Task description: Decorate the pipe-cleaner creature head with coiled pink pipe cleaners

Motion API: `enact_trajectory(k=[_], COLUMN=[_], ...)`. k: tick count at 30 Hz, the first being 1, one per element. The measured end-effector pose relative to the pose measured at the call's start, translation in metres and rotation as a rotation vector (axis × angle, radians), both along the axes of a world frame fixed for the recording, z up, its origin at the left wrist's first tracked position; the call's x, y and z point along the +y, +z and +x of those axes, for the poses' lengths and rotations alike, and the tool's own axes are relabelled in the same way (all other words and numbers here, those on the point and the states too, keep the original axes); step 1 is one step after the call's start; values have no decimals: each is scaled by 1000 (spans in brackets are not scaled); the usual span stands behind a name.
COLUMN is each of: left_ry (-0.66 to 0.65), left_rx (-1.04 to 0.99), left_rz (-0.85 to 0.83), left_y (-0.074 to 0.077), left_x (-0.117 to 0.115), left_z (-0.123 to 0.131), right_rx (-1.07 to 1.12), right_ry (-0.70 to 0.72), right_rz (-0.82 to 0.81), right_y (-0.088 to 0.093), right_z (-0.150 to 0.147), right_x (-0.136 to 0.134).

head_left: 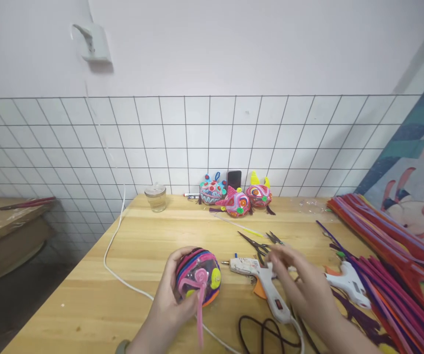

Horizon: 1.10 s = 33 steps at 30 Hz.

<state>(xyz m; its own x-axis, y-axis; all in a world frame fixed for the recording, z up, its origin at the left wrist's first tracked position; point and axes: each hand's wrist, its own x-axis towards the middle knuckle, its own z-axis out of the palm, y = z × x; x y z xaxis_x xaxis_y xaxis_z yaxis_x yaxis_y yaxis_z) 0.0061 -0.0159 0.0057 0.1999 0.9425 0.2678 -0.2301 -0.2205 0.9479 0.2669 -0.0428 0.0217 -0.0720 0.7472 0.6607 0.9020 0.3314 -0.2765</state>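
Observation:
My left hand [169,300] is wrapped round a colourful ball [199,276] made of coiled pipe cleaners, with a pink pipe cleaner [200,314] hanging down from its front. My right hand [300,280] hovers, blurred by motion, over a white glue gun [267,285] lying on the wooden table [149,231]. Its fingers are spread and reach toward the black scissors [258,243] just beyond the gun. Nothing shows in that hand.
A second white glue gun [350,282] lies to the right beside a heap of pipe cleaners [388,246]. Three finished colourful figures [236,199], a phone [234,179] and a glass jar [156,197] stand by the tiled wall. A white cable [118,260] and black cord [263,332] cross the table.

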Motion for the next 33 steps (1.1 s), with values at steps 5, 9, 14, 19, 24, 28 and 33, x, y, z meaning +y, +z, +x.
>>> enact_trajectory(k=[5,9,14,19,24,28,33], left_ry=[18,-7,30,49,42,49,34], left_rx=[-47,-101,-134,-163,-186,-206,-214], left_rz=[4,-8,-23,-60,-117,-125,-123], left_y=[1,2,3,3,4,6,11], left_x=[4,6,7,8,9,9,5], left_z=[-7,-8,-8,-7,-7,-6,-6], right_rx=[-313,-401,-413,-326,-189,-55,165], right_ry=[-221,-259,-227,-148,-143,-214,-265], right_rz=[-554,-635,-709,-745,-678,-537,-289], right_y=[-4,-19,-23,-24,-28,-27,-14], right_z=[35,34,46,59,65,74,77], right_x=[50,63,70,77,76,79,74])
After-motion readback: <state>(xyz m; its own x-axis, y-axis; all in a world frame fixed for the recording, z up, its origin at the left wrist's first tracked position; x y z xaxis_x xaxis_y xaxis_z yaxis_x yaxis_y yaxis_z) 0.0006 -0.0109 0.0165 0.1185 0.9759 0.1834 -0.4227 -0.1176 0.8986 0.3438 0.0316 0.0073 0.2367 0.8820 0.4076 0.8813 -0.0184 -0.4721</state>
